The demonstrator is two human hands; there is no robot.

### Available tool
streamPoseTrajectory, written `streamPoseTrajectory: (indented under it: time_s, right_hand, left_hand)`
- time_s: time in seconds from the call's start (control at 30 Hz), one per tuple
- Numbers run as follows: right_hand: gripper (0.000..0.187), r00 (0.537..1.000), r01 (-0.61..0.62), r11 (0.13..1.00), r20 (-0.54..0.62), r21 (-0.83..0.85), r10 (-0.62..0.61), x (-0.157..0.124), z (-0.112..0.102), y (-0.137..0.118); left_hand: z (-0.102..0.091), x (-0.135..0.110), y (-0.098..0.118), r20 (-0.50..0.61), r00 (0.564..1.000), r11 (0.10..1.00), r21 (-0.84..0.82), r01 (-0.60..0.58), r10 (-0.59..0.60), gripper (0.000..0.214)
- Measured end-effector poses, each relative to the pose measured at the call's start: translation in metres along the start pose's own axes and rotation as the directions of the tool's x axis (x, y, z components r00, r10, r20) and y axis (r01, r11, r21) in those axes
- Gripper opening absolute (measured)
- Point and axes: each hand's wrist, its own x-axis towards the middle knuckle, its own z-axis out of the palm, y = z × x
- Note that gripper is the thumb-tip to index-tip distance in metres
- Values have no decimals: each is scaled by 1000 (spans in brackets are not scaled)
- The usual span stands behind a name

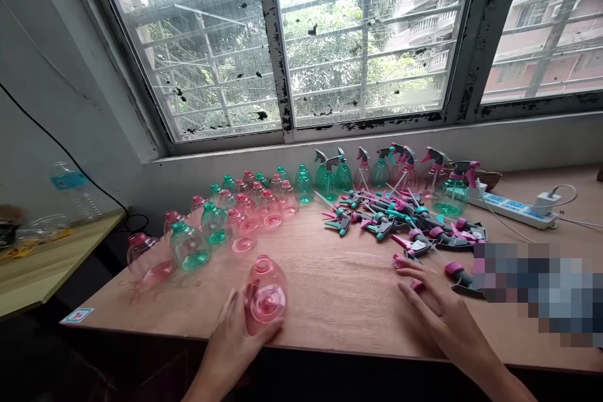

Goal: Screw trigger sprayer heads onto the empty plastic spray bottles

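Observation:
My left hand (240, 333) is wrapped round a clear pink bottle (266, 292) with an uncapped neck, near the table's front edge. The bottle leans, its round base partly showing. My right hand (440, 308) is stretched over a pink-and-grey spray trigger head (409, 259), fingers apart and fingertips at its pink part. Part of that head is hidden under the fingers; a thin clear tube runs left from it. Just beyond lies a heap of spray trigger heads (386, 217) in pink, teal and grey. Another pink-collared trigger head (456, 270) lies right of my fingers.
Several uncapped pink and green bottles (214, 223) stand on the wooden table (325, 301) at the left. Bottles with spray heads fitted (380, 169) line the windowsill wall. A power strip (518, 208) with cables lies at the right, near a blurred-out patch.

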Motion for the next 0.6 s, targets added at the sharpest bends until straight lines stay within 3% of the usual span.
streamPoseTrajectory:
  time_s: [0.1,0.27,0.4,0.5,0.6]
  right_hand:
    - [38,998,58,974,-6,-221,-61,1,7,7]
    - [40,992,121,949,2,-291,-126,0,11,6]
    - [51,991,36,917,-104,-396,-84,0,11,7]
    - [49,999,36,937,4,-346,-37,1,10,5]
    - [38,998,61,964,38,-258,-53,0,7,-2]
  left_hand:
    - [14,6,23,76,992,933,-354,-68,101,79]
    - [37,18,61,122,977,602,-798,-8,176,86]
    - [45,15,72,130,966,404,-914,30,223,75]
    - [46,13,72,174,976,324,-938,123,134,62]
    - [44,14,73,203,977,321,-931,174,61,53]
